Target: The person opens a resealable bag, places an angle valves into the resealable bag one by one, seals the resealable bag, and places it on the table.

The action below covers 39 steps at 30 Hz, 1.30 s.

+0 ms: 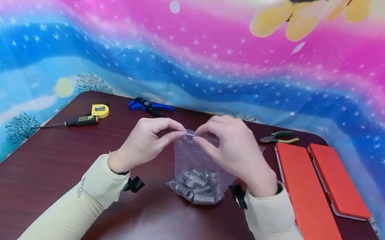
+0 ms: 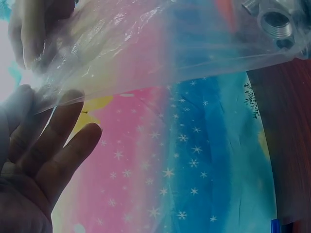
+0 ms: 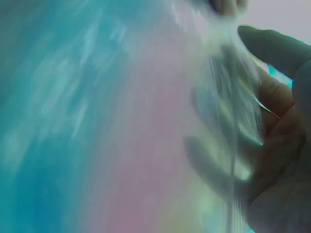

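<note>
Head view, with both wrist views. The dark reddish-brown wooden tabletop (image 1: 157,234) carries the work before a bright pink-and-blue starred backdrop cloth (image 1: 202,61). At 3 o'clock lie two flat orange rectangular cases (image 1: 308,196), side by side; no lettering shows on their lids. At the centre stands a clear plastic zip bag (image 1: 197,159), its base resting on the tabletop and weighted with a heap of short grey threaded metal fittings (image 1: 198,185); one fitting's threaded bore shows in the left wrist view (image 2: 276,23). The left hand (image 1: 144,141) pinches the bag's top edge between thumb and forefinger, the other fingers loosely extended below the film (image 2: 58,145); the right hand (image 1: 235,149) pinches the same edge just beside it, a narrow grip on the plastic in both cases. The right wrist view is blurred and shows only film against the palm (image 3: 277,145)

Judged step: working the bag's mouth seal, either parting or closing it; which one cannot be told. The next move calls for steady opposed fingertip pressure along the strip while the fittings stay settled

Small tools: at 10 o'clock a black-handled screwdriver (image 1: 72,121) and a yellow tape measure (image 1: 100,110); at 11 o'clock a blue-handled stripping tool (image 1: 148,106); at 1 o'clock green-and-yellow-handled pliers (image 1: 279,137). Print on the sleeve and on the tools is too small to read
</note>
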Tool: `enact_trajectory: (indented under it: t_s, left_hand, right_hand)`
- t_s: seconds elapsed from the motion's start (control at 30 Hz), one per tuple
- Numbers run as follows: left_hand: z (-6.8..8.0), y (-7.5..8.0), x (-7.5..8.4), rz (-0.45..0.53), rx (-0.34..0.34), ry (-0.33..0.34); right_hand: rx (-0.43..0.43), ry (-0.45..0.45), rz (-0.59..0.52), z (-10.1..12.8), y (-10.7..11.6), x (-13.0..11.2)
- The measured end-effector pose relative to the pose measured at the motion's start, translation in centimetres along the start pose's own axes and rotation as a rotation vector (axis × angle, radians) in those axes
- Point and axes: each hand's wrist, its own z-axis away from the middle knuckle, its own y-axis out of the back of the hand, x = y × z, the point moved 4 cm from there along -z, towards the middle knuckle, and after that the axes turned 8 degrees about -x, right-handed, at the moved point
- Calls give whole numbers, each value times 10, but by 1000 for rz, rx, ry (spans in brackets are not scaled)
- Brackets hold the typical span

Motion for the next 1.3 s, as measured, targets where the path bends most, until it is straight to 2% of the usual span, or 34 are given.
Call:
enact_trajectory:
  t_s: [0.17, 0.33, 0.43, 0.73, 1.03, 1.3]
  left_hand:
    - [1, 0, 0, 3, 11, -15]
    - [0, 1, -1, 10, 10, -20]
    - [0, -1, 2, 8, 19, -20]
    - [1, -5, 9, -62, 110, 22]
    - [3, -4, 10, -90, 115, 46]
    - [4, -1, 2, -66, 130, 75]
  right_hand:
    - [-73, 1, 0, -17, -8, -7]
    - [-61, 4, -25, -19, -8, -7]
    - [-35, -5, -45, -16, -8, -4]
    - [-10, -21, -96, -8, -10, 3]
    - [-29, -65, -91, 1, -6, 9]
    - [-28, -98, -141, 28, 4, 31]
